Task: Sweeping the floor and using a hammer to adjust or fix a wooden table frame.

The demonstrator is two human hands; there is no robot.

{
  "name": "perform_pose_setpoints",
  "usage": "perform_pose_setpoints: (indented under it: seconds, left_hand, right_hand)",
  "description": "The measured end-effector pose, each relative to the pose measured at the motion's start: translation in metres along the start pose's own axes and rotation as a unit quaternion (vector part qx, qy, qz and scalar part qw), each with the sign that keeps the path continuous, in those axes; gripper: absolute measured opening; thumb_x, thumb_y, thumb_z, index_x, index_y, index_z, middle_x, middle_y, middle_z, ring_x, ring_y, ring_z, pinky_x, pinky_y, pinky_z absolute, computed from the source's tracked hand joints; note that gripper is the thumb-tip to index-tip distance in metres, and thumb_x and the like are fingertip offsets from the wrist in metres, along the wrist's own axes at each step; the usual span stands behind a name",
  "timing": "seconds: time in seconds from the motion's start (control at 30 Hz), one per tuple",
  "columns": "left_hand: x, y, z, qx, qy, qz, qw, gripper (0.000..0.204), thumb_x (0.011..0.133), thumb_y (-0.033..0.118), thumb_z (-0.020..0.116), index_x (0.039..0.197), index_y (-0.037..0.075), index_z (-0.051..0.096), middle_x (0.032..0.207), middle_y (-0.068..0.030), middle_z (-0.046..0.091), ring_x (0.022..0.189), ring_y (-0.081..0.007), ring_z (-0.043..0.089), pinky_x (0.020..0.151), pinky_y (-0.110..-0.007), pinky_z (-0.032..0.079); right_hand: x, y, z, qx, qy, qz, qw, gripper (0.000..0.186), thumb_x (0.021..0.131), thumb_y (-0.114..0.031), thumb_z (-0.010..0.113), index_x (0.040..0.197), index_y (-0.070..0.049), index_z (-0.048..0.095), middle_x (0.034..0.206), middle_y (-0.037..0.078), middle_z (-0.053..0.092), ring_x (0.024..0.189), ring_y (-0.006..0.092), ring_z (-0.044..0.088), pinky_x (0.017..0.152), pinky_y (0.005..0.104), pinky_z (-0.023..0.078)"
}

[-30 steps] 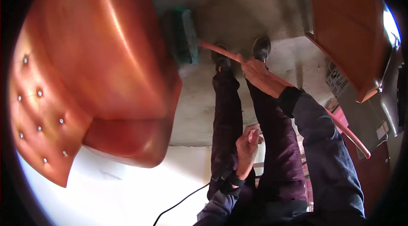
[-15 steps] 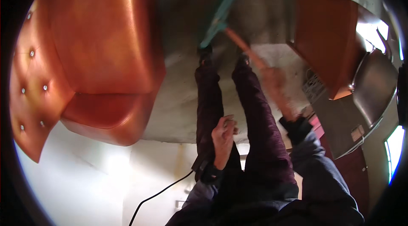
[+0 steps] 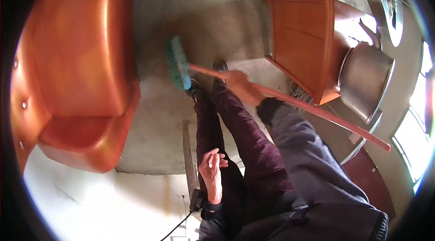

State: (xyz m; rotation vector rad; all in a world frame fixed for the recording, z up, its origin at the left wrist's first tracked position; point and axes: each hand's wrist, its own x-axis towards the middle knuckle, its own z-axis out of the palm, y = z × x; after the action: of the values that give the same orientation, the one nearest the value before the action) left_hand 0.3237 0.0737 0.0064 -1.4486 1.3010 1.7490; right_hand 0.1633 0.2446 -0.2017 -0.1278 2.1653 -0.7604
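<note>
My right hand point(image 3: 242, 86) is closed round the reddish-orange handle of a broom point(image 3: 308, 104), close to its head. The teal bristle head point(image 3: 177, 63) is at the floor just beyond my left shoe point(image 3: 194, 90), slightly blurred. From my grip the handle's free end slants back to the right, over the floor beside my arm. My left hand point(image 3: 211, 165) hangs over my left thigh with its fingers loosely curled and a little apart, holding nothing. A dark band circles that wrist.
An orange padded sofa point(image 3: 81, 73) stands on the left. To the right are a brown wooden cabinet point(image 3: 299, 41) and a large metal kettle point(image 3: 366, 77). A white socket strip point(image 3: 302, 93) lies by the cabinet's foot. A thin wooden strip point(image 3: 188, 150) is beside my left leg.
The broom head has swung left and nearer to my left shoe, and my right hand has moved left with it. My view has shifted, bringing the kettle and more of the cabinet into sight.
</note>
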Motion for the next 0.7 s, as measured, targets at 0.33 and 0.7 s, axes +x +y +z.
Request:
perform_pose_setpoints:
  seconds: [0.33,0.7]
  left_hand:
    - [-0.01,0.022,-0.026,-0.043,0.015,0.033,0.998,0.025,0.091,0.021,0.055,0.103,-0.001,0.059,0.079,-0.0086,0.062,0.062,-0.0113,0.06,0.057,-0.024,0.051]
    - [-0.022,0.0,-0.048,-0.15,0.069,0.052,0.985,0.031,0.091,0.024,0.054,0.108,-0.002,0.056,0.082,-0.0096,0.062,0.064,-0.0131,0.06,0.057,-0.025,0.051]
  right_hand:
    - [-0.083,0.067,-0.086,-0.147,0.109,0.132,0.974,0.035,0.079,-0.009,0.049,0.111,-0.016,0.061,0.083,0.017,0.062,0.082,0.0352,0.061,0.07,0.0436,0.048]
    - [-0.051,0.052,-0.12,-0.197,0.098,0.091,0.971,0.024,0.086,-0.016,0.048,0.101,-0.002,0.061,0.074,0.016,0.06,0.073,0.0266,0.06,0.063,0.0387,0.046]
